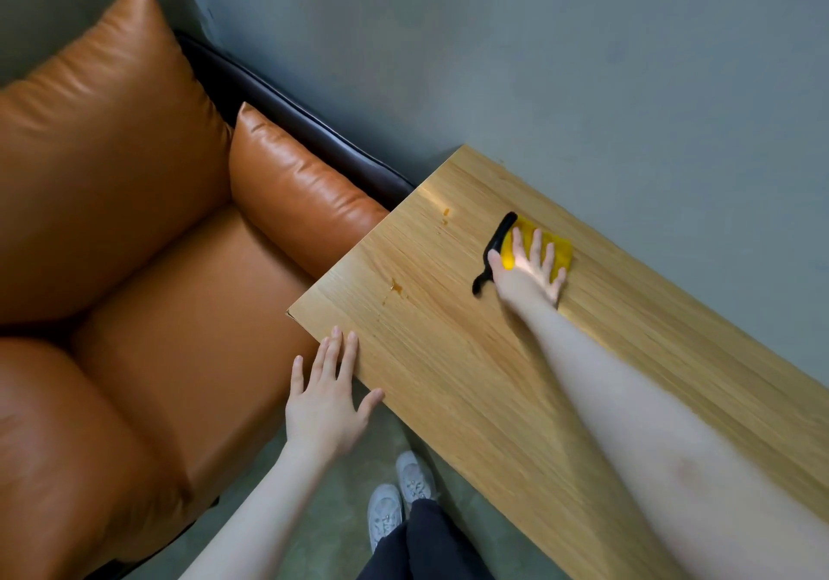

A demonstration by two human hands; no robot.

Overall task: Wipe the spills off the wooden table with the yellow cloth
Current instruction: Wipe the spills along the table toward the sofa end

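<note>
On the wooden table point(471, 400), the outstretched right hand point(529, 272) presses flat-fingered on the yellow cloth point(560, 252).

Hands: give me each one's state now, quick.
Left hand: open, fingers straight, touching the table edge.
Right hand: open, flat, pressing the cloth onto the table.
</note>
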